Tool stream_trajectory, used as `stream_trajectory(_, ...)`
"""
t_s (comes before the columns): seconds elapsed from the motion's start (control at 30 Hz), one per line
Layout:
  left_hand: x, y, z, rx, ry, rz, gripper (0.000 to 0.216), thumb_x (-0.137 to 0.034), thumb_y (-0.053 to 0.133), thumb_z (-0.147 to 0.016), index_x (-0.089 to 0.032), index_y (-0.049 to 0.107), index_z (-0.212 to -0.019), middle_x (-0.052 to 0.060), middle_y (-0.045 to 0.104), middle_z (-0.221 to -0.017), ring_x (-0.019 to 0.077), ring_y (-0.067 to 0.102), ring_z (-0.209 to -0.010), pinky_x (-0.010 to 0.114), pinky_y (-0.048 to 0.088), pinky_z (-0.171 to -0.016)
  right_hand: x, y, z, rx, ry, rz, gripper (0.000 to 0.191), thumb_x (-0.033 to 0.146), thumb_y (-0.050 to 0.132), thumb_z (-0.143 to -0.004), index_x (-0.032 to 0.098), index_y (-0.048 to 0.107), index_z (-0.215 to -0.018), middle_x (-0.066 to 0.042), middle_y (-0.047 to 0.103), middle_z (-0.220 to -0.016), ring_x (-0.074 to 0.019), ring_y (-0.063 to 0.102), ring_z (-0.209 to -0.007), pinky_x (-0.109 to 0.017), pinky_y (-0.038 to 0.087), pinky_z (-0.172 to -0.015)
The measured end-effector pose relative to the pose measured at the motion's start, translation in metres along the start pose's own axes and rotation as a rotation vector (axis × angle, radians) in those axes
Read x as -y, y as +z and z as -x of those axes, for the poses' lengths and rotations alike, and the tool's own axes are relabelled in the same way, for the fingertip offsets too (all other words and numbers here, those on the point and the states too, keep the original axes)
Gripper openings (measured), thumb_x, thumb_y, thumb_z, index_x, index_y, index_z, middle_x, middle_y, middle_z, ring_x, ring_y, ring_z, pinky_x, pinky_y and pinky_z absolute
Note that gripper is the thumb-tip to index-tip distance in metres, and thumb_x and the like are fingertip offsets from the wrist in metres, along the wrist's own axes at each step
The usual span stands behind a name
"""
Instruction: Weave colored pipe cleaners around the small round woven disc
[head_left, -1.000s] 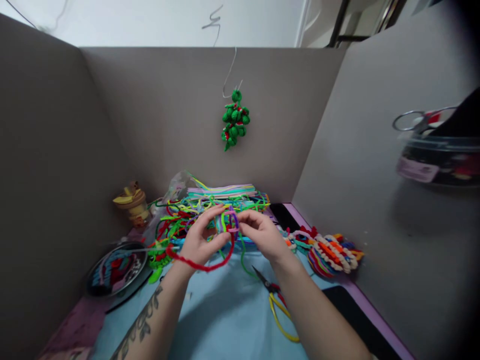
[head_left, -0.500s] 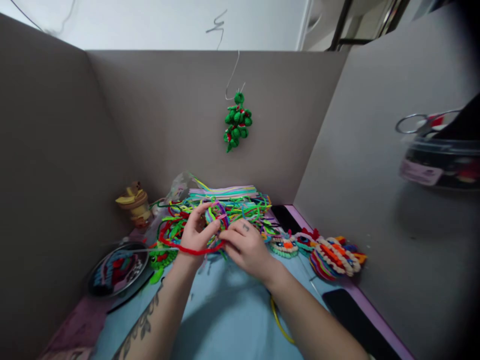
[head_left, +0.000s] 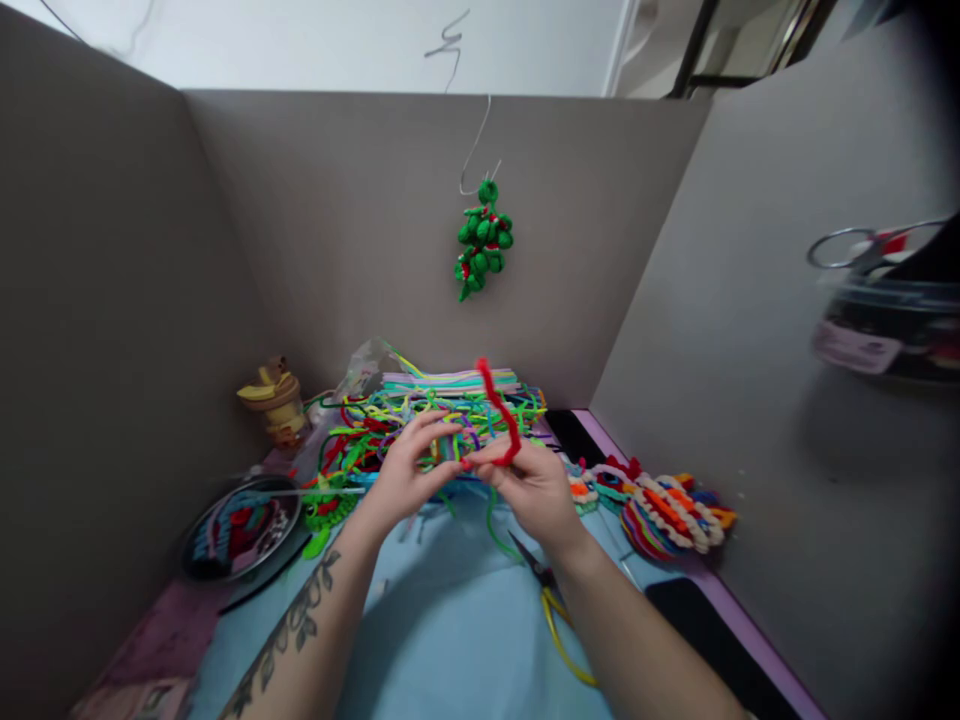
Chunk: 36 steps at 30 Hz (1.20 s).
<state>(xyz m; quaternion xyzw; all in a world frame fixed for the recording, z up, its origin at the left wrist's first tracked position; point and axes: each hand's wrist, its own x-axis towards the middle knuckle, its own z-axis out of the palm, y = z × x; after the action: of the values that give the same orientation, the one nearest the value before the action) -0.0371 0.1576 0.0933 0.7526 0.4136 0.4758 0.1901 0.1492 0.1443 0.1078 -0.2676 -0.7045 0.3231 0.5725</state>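
Note:
My left hand (head_left: 409, 472) is closed around a small striped bundle of multicoloured pipe cleaners (head_left: 450, 447), partly covered by the fingers. A red pipe cleaner (head_left: 498, 402) is pinched in my right hand (head_left: 534, 490); one end sticks up bent above the knuckles, the other reaches the bundle. The two hands nearly meet over the front of a heap of colourful pipe cleaners (head_left: 367, 415). Scissors with yellow handles (head_left: 559, 630) lie on the blue mat (head_left: 442, 620), partly under my right forearm. A green strand (head_left: 495, 525) hangs below my right hand.
On the left stand a round dish of coloured pieces (head_left: 240, 530) and a small pot-shaped figure (head_left: 274, 405). Finished colourful pieces (head_left: 667, 515) and a dark flat slab (head_left: 720, 640) lie on the right. A green ornament (head_left: 484, 240) hangs from a wire on the grey back panel (head_left: 337, 230).
The red pipe cleaner looped around my left wrist before; now it is pulled clear and points up from my right hand. My right hand has moved slightly right. More of the scissors shows.

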Motion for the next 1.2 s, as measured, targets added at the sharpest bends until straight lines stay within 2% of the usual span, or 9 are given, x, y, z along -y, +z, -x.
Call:
stream_trajectory(0.07,-0.004,-0.001,0.001,0.108,0.029,-0.014,0.036,-0.034,0.068,-0.079,-0.027,0.065,-0.114,0.011,0.053,-0.131,0.0282,0.048,-0.125,0.044,0.040,-0.103,-0.005,-0.001,-0.002,-0.079,0.119,-0.089,0.012,0.032,0.068,-0.079,0.023,0.075,-0.081,-0.003,0.069,-0.070,-0.0163,0.060,-0.063,-0.029,0.046,-0.060)
stream_trajectory(0.2,-0.008,0.004,0.004,0.229,0.091,0.023,0.036,-0.033,0.067,-0.080,-0.029,0.064,-0.116,0.009,0.052,-0.131,0.0267,0.049,-0.124,0.042,0.039,-0.105,-0.012,-0.001,-0.008,-0.189,0.319,-0.197,0.022,0.040,0.070,-0.076,0.017,0.073,-0.078,0.000,0.062,-0.057,-0.0099,0.045,-0.045,-0.024,0.035,-0.045)
stream_trajectory(0.4,-0.009,0.014,0.006,0.301,0.066,0.127,0.039,-0.033,0.070,-0.077,-0.025,0.062,-0.115,0.011,0.053,-0.129,0.0266,0.051,-0.121,0.039,0.046,-0.097,-0.020,-0.001,-0.013,-0.227,0.397,-0.181,0.033,0.046,0.070,-0.074,0.014,0.068,-0.066,0.003,0.052,-0.046,-0.0080,0.038,-0.041,-0.023,0.028,-0.043)
stream_trajectory(0.5,-0.006,0.017,0.007,0.252,-0.046,0.176,0.048,-0.032,0.070,-0.077,-0.026,0.056,-0.122,0.011,0.054,-0.129,0.0265,0.054,-0.116,0.036,0.051,-0.088,-0.022,-0.004,-0.015,-0.211,0.412,-0.217,0.031,0.045,0.070,-0.074,0.014,0.068,-0.075,0.001,0.058,-0.056,-0.0087,0.041,-0.045,-0.023,0.030,-0.045)
stream_trajectory(0.6,-0.001,0.021,0.006,0.132,-0.170,0.230,0.057,-0.032,0.070,-0.076,-0.025,0.048,-0.129,0.011,0.052,-0.132,0.0270,0.052,-0.120,0.036,0.051,-0.088,-0.022,-0.006,-0.017,-0.177,0.380,-0.239,0.029,0.039,0.072,-0.071,0.017,0.067,-0.089,0.001,0.059,-0.067,-0.0109,0.048,-0.057,-0.023,0.037,-0.052)
stream_trajectory(0.73,0.002,0.022,0.003,-0.045,-0.272,0.327,0.051,-0.035,0.069,-0.077,-0.020,0.048,-0.120,0.011,0.056,-0.123,0.0256,0.055,-0.115,0.037,0.050,-0.090,-0.022,-0.005,-0.018,-0.132,0.366,-0.188,0.034,0.030,0.076,-0.064,0.020,0.060,-0.092,0.001,0.057,-0.081,-0.0120,0.051,-0.069,-0.024,0.043,-0.062)
stream_trajectory(0.83,0.000,0.021,0.001,-0.086,-0.260,0.333,0.048,-0.035,0.070,-0.076,-0.020,0.049,-0.116,0.010,0.057,-0.120,0.0249,0.056,-0.113,0.037,0.049,-0.090,-0.022,0.001,-0.017,-0.085,0.419,-0.246,0.039,0.028,0.078,-0.061,0.022,0.055,-0.091,0.001,0.058,-0.084,-0.0131,0.054,-0.074,-0.025,0.044,-0.066)
stream_trajectory(0.97,-0.002,0.019,0.001,-0.068,-0.196,0.335,0.047,-0.034,0.070,-0.076,-0.021,0.050,-0.117,0.010,0.057,-0.123,0.0239,0.056,-0.114,0.035,0.051,-0.089,-0.021,0.010,-0.015,-0.024,0.529,-0.486,0.039,0.033,0.078,-0.062,0.022,0.052,-0.088,0.003,0.059,-0.072,-0.0121,0.056,-0.066,-0.025,0.045,-0.064)
stream_trajectory(1.2,-0.006,0.014,0.004,-0.127,-0.146,0.114,0.053,-0.032,0.073,-0.073,-0.020,0.053,-0.120,0.012,0.057,-0.128,0.0266,0.056,-0.118,0.040,0.048,-0.095,-0.019,0.021,-0.013,-0.131,0.613,-0.625,0.039,0.032,0.082,-0.055,0.019,0.057,-0.082,0.001,0.064,-0.074,-0.0112,0.056,-0.062,-0.022,0.043,-0.059)
